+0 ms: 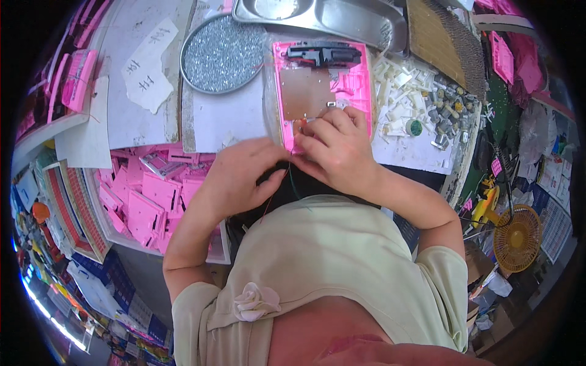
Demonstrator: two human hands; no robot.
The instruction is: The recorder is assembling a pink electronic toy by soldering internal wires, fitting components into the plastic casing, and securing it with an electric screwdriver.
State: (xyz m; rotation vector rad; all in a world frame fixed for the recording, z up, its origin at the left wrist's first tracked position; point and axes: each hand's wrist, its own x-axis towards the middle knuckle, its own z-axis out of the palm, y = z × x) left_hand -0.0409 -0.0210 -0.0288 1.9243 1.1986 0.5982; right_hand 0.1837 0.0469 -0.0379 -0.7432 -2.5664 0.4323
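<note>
Here the white work table point(232, 119) fills the upper half of the view, and against it, at about one o'clock from the picture's middle, lies the pink plastic housing point(351, 82), open side up, with a brownish circuit board point(303, 93) seated in it and a black part point(323, 53) along its far edge. At eleven o'clock sits a round tray of tiny silvery screws point(223, 53); at nine o'clock a bin of loose pink shells point(149, 198) (heaped any which way); at two o'clock a scatter of small white plastic pieces point(400, 85). The right hand point(339, 149) rests on the housing's near edge, fingers curled and pressed together over the lower corner of the board. The left hand point(238, 174) is just beside it, fingertips drawn in toward the same corner; whether it pinches anything I cannot tell, since the right hand covers the spot. Thin wires point(292, 183) trail back from there. It looks like the fitting of something small at that corner; the next move likely calls for a steady housing and fine fingertip placement.
</note>
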